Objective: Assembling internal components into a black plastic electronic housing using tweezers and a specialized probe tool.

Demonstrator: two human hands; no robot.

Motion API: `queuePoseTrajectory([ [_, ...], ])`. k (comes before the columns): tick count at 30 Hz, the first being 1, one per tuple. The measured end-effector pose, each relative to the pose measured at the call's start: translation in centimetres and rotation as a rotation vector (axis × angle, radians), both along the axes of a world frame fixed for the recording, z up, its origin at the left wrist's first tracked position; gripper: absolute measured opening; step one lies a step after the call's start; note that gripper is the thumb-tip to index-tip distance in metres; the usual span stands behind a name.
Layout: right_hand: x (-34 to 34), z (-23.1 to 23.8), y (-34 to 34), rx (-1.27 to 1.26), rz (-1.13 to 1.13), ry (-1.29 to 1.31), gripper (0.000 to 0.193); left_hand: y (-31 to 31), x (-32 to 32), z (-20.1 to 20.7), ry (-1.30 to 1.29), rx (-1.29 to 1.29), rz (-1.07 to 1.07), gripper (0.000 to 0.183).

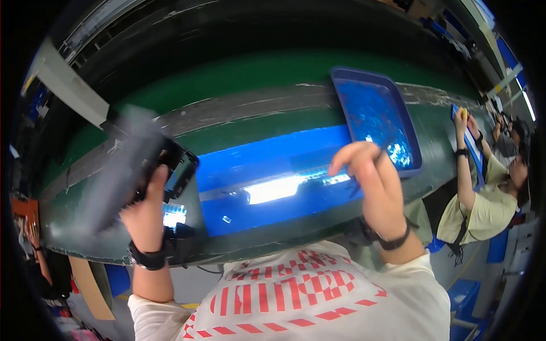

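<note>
On the left, my left hand (147, 210) is closed on the edge of a grey and black plastic housing (133, 170), tilted and smeared by motion. Its black inner side, with an open frame, faces right. My right hand (372, 182) hangs over the right part of a blue mat (227, 213), beside a tray. The fingers are curled, with dark smears by them; what they hold, if anything, I cannot make out. A small clear piece (226, 219) lies on the mat's near left part.
The dark blue tray (418, 136) holds shiny blue-looking pieces or film. A green bench (256, 128) runs across, with a worn grey strip (227, 105). A grey post (77, 88) stands far left. Right, a person in a pale yellow shirt (480, 207) works; another person's hand (34, 234) shows left.
</note>
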State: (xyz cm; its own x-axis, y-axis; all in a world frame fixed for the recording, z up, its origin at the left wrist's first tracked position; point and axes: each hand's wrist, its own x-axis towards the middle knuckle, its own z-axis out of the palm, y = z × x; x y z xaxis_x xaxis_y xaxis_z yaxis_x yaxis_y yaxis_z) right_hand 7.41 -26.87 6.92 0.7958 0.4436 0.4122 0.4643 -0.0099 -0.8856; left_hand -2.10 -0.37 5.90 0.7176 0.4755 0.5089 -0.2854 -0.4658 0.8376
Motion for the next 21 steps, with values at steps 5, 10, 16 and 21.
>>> queuePoseTrajectory([
  [5, 4.3, -6.6, -2.2, 0.269, 0.083, 0.647, 0.029, 1.1, 2.3, -1.6, 0.268, -0.627, -0.279, 0.023],
  [10, 5.5, -7.7, -3.8, 0.447, -0.176, 0.428, 0.030, -0.3, 3.7, -3.9, 0.535, -0.940, -0.435, 0.030],
  [16, 2.9, -7.2, -4.5, 0.394, -0.082, 0.529, 0.031, -1.1, 4.7, -5.7, 0.695, -0.941, -0.538, 0.033],
  [21, 0.6, -8.0, -4.1, 0.196, 0.010, 0.433, 0.011, -0.7, 4.4, -6.4, 0.621, -1.008, -0.465, 0.037],
])
